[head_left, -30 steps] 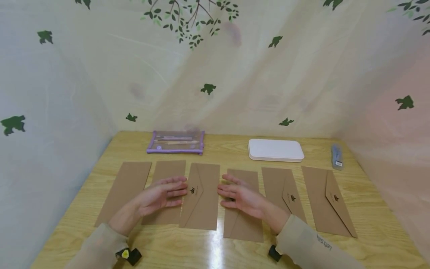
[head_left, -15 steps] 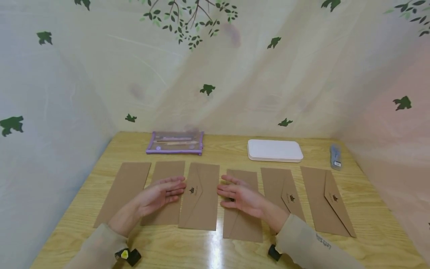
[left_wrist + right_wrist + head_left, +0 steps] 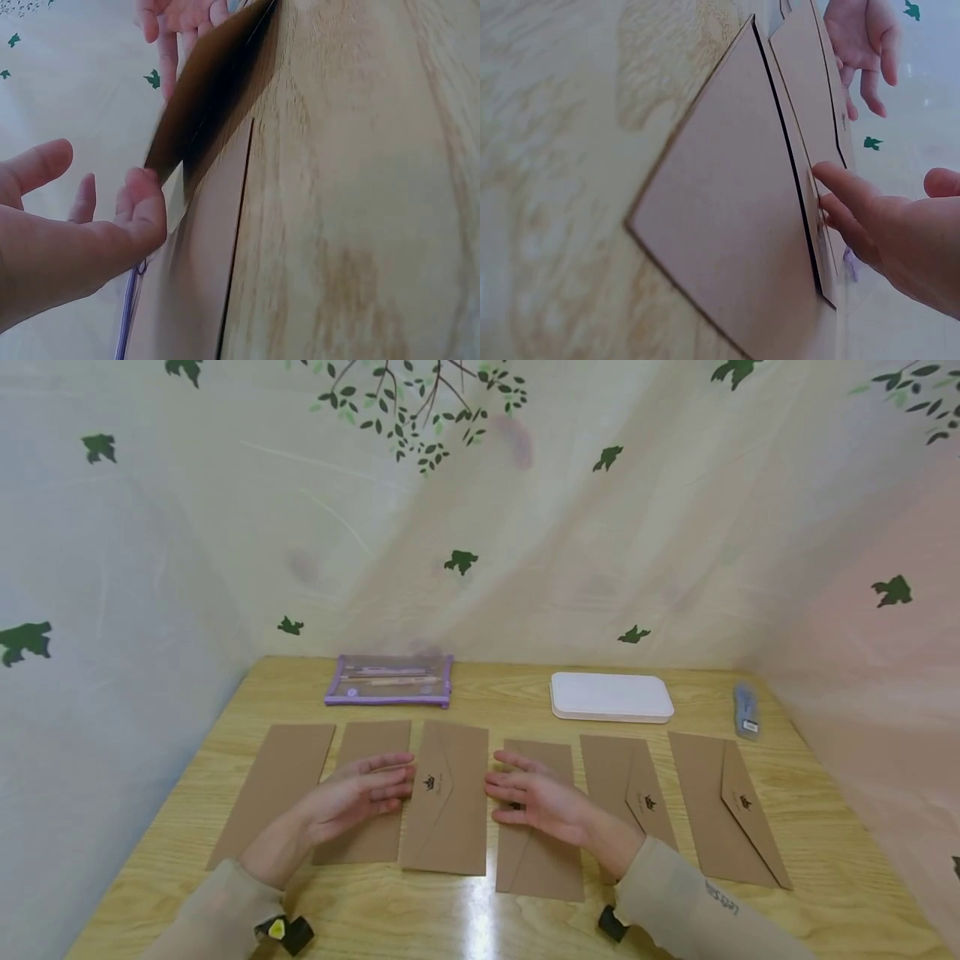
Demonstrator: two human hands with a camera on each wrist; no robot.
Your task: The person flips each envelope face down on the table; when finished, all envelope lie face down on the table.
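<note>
Between my two hands lies a brown paper envelope (image 3: 453,827) with a pointed flap and a crown print. In the left wrist view this envelope (image 3: 206,82) is tilted, one long side raised off the table. My left hand (image 3: 348,802) has its fingertips at that raised left edge, thumb apart from the fingers. My right hand (image 3: 543,802) has its extended fingertips at the envelope's right edge, above another flapped envelope (image 3: 543,864) that it partly covers. Whether the right fingertips press the edge cannot be told.
Two plain brown envelopes (image 3: 277,777) lie to the left, one partly under my left hand. More flapped envelopes (image 3: 727,810) lie to the right. Behind them are a purple-trimmed clear pencil pouch (image 3: 390,681), a white case (image 3: 611,697) and a small blue-grey packet (image 3: 746,710).
The envelope between my hands has shifted slightly, its left side now rising off the table. My hands have stayed nearly in place. The head view has moved a little.
</note>
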